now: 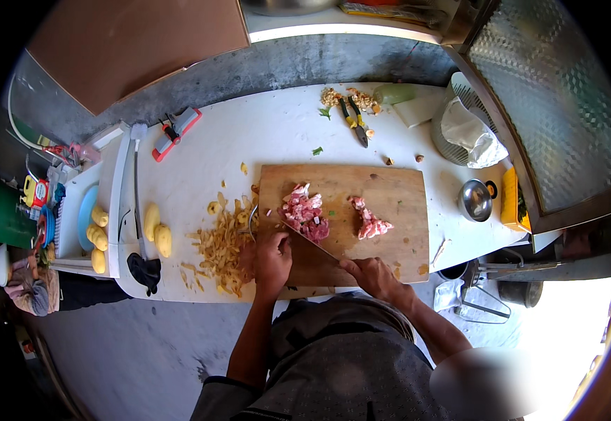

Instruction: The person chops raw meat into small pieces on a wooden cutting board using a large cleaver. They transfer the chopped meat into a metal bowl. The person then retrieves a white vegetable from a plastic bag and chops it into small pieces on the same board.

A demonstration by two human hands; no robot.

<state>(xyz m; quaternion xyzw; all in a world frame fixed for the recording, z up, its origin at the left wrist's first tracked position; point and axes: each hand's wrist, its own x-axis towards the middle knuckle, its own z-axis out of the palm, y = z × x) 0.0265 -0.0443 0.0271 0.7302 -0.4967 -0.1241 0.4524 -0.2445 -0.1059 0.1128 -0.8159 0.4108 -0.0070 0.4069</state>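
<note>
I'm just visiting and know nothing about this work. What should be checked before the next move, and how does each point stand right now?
1. Knife gripped by its handle: ok, in the right hand.
2. Left hand clear of the blade: cannot tell; it is curled close beside it, and any contact is unclear.
3. Meat on the cutting board: ok, with a larger pile on the left and a smaller pile on the right.
4. Left side of the board free of peelings: not ok; peelings crowd that edge.
5. Pliers off the board: ok, on the table beyond it.
6. Board steady: cannot tell.
</note>
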